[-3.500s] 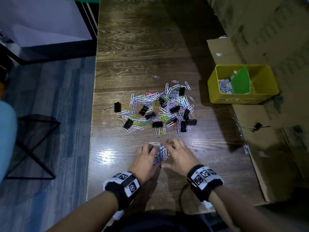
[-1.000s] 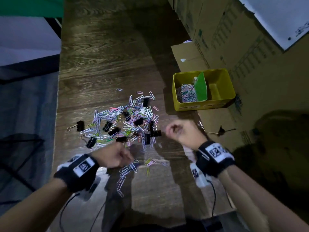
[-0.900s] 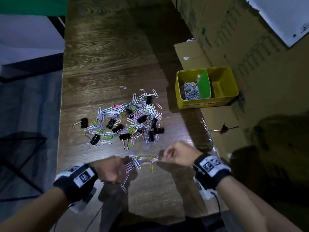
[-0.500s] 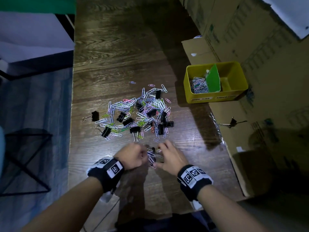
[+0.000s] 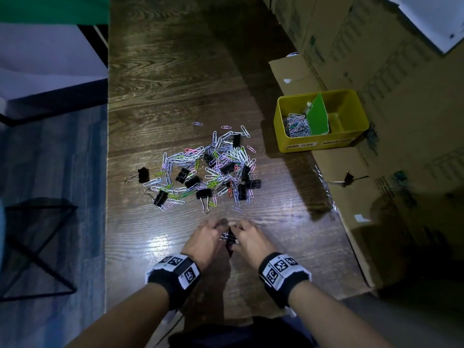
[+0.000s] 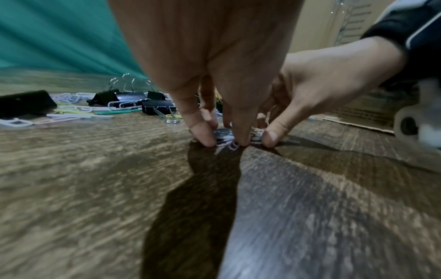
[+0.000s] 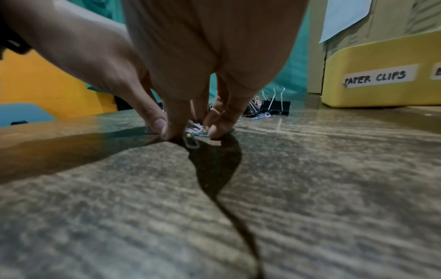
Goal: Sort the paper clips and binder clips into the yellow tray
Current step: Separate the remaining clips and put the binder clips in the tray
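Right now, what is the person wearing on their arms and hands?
Both hands are bare: no gloves or sleeves. The left wrist and the right wrist each carry a black band with white panels printed with square black-and-white code markers. A small white device hangs under each band, and a thin dark cable trails from the left one.

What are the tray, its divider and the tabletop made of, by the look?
Tray: likely moulded plastic, smooth glossy yellow, rounded corners.
Divider: thin flat green sheet, card or plastic; cannot tell.
Tabletop: dark wood or wood-look laminate, grain visible, glossy with glare.
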A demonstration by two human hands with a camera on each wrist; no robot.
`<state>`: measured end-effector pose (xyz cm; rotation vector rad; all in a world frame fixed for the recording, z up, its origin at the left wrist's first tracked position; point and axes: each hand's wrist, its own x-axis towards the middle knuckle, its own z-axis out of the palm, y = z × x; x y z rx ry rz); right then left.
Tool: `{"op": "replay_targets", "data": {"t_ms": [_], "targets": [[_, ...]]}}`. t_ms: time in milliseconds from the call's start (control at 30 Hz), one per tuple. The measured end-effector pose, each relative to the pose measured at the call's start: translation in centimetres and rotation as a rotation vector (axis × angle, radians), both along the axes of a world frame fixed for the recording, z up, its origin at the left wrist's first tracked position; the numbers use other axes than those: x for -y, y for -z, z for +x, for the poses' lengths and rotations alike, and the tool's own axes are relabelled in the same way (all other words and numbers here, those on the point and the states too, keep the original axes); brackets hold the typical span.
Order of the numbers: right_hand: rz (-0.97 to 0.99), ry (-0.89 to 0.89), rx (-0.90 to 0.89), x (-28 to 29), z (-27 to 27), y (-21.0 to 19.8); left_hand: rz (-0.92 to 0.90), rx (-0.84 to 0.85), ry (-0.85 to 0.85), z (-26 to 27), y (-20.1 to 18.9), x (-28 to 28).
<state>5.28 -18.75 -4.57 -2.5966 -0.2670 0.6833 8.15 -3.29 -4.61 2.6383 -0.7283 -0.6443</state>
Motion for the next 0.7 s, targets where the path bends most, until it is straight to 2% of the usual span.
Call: {"op": "replay_targets", "data": {"t_ms": [133,267,467,567,700], "targets": [[-0.009,-0.001,-0.006,0.5,0.4,0.2,-0.010,-0.002,0.035,0.6,0.0,-0.7],[-0.061,0.003,0.016,1.1,1.3,0.0,0.023,0.074,0.149,1.3,-0.3,-0.8],[-0.166,-0.006,0.069,1.0,1.7,-0.1,0.139,0.090,0.155,2.5,-0.7,-0.2],[-0.069,0.044,0.018,1.7,2.0,0.0,0.039,0.048,0.115,3.2,-0.8,-0.1],[0.134,0.300,-0.082,3.1,2.5,0.4,-0.096,-0.085,-0.047,4.4,-0.7,-0.6]]}}
